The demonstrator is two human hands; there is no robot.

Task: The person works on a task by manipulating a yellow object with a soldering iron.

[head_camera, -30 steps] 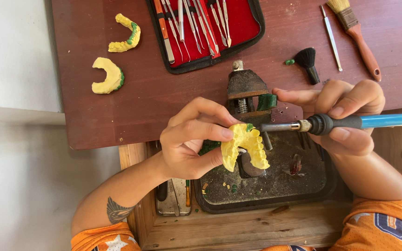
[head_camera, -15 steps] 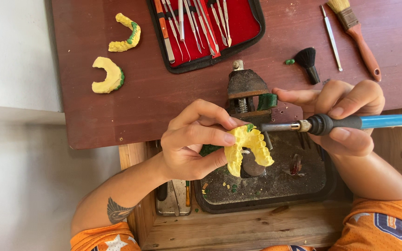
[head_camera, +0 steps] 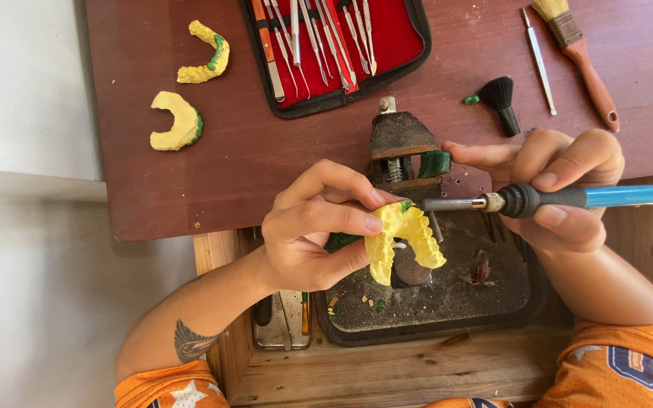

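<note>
Nearest: black tray (head_camera: 341,321) in the open drawer, its floor littered with green and dark crumbs.

Above it, my left hand (head_camera: 319,227): grip pinching a yellow dental cast (head_camera: 403,242) between thumb and fingertips, held in the air over the tray, arch opening towards me.

My right hand (head_camera: 561,189): grip pressed around a heated wax tool (head_camera: 553,199) with black collar and blue handle; its metal tip points left and meets the top edge of the cast, where a green speck sits.

Risk, as I judge it: the tip lies just beside my left fingertips, so a slip of either hand could burn skin or gouge the plaster. The cast hangs unsupported; a loosened pinch would drop it into the tray and could chip it.

Behind the hands: small bench vise (head_camera: 398,147) with a green wax block (head_camera: 436,162) beside its jaw, close enough to hinder a forward push of the tool.

Farther on the table (head_camera: 153,204): black round brush (head_camera: 502,102), metal probe (head_camera: 538,60), wooden-handled brush (head_camera: 580,57), red instrument case (head_camera: 338,49), and two more yellow casts (head_camera: 190,94), well apart at the left.
</note>
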